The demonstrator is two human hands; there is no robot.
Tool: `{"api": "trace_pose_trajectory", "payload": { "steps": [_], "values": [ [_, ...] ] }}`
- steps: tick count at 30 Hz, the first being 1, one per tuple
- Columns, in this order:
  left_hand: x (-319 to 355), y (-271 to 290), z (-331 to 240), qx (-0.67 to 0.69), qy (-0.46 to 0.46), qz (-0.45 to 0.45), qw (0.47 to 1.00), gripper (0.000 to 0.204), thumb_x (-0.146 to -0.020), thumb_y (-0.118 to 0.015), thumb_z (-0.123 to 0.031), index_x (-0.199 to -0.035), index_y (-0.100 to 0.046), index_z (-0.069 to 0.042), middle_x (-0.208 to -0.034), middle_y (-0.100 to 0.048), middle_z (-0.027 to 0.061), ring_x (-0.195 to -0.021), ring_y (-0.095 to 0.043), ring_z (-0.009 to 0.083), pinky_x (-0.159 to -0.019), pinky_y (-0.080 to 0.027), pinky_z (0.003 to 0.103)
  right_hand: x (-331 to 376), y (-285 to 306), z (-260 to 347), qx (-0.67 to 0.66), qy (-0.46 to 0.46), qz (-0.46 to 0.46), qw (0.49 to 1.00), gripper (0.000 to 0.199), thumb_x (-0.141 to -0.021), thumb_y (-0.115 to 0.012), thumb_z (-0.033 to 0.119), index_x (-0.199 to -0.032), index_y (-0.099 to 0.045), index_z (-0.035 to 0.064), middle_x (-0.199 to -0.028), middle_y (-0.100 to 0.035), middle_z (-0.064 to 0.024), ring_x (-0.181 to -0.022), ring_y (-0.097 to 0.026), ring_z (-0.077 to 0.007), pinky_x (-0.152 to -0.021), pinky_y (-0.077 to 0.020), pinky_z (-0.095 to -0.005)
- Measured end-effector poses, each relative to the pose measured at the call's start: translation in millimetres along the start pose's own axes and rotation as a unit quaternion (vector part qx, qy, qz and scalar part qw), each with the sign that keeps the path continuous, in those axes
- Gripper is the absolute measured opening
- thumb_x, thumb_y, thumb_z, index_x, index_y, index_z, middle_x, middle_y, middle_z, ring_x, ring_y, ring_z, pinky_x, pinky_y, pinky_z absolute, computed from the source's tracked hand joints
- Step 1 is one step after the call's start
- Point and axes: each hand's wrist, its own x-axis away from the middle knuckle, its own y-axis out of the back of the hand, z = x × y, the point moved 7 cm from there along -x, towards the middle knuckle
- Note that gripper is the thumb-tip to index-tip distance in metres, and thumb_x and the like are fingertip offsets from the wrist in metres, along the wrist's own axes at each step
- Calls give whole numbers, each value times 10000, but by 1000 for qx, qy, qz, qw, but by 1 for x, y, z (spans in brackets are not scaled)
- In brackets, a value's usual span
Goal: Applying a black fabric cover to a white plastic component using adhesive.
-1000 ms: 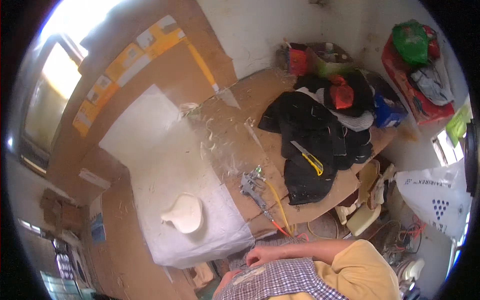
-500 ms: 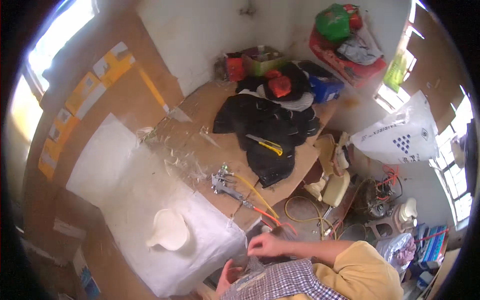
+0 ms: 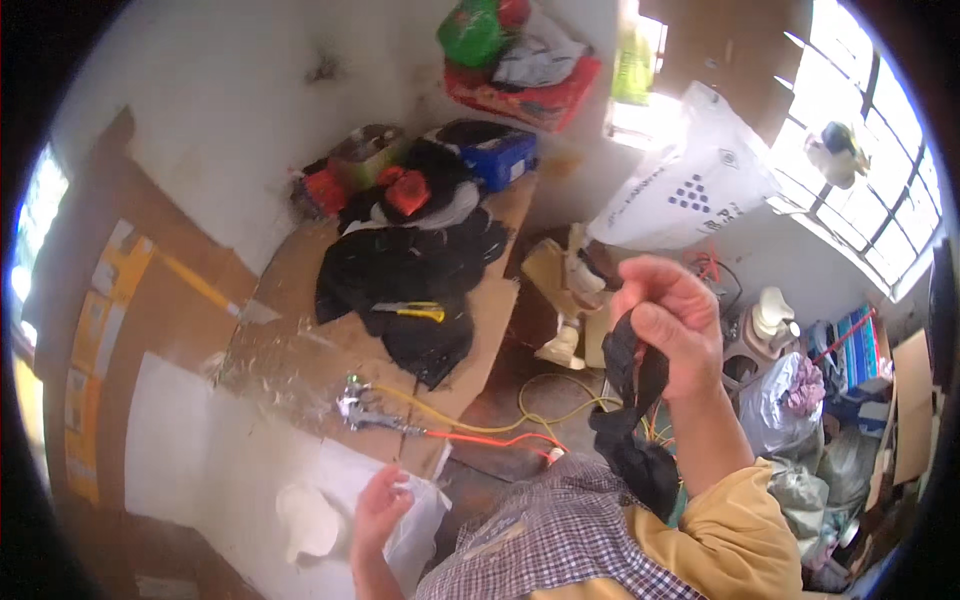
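Raised at the right, my right hand (image 3: 675,325) pinches a black cloth piece (image 3: 640,465), perhaps a strap or mask, that hangs down against my checkered apron. My left hand (image 3: 382,505) is lifted over the white sheet (image 3: 245,500), fingers apart and a little blurred, holding nothing I can see. Beside it on the sheet lies a cream-white curved shell (image 3: 308,525). A metal spray gun (image 3: 375,412) rests just beyond, joined to an orange hose (image 3: 480,437).
Black cloth (image 3: 440,345) carries a yellow utility knife (image 3: 410,311) on the cardboard-covered table. Behind stands a blue box (image 3: 500,160). A white printed sack (image 3: 690,180) hangs by the barred window. Yellow hose (image 3: 530,385) loops near the floor; bags (image 3: 780,420) crowd the right side.
My right hand has risen from my lap and now holds up the black cloth piece. My left hand has moved left, toward the shell. The view has swung to the right.
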Motion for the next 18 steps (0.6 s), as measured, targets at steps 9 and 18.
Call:
{"api": "trace_pose_trajectory", "payload": {
  "steps": [9, 18],
  "values": [
    [-105, -337, -160, -304, -375, 329, 812, 707, -722, -732, -172, -1309, -366, -29, -1282, -434, 121, -1194, -411, 214, -996, -332, 335, -17, 54, 92, -26, 102, 3, 994, 328, -743, -679, 76, -1042, -584, -19, -777, -571, -42, -597, -518, -76, -506, -411, -192],
    [-221, -508, -185, -159, -132, 281, 937, 179, -929, -496, -233, -832, -561, -97, -650, -447, -72, -522, -411, 23, -420, -318, 187, 17, 234, 208, 272, 342, -435, 787, 320, -812, -635, 151, -1126, -598, 106, -928, -613, 5, -749, -539, -63, -686, -429, -191]
  ]
}}
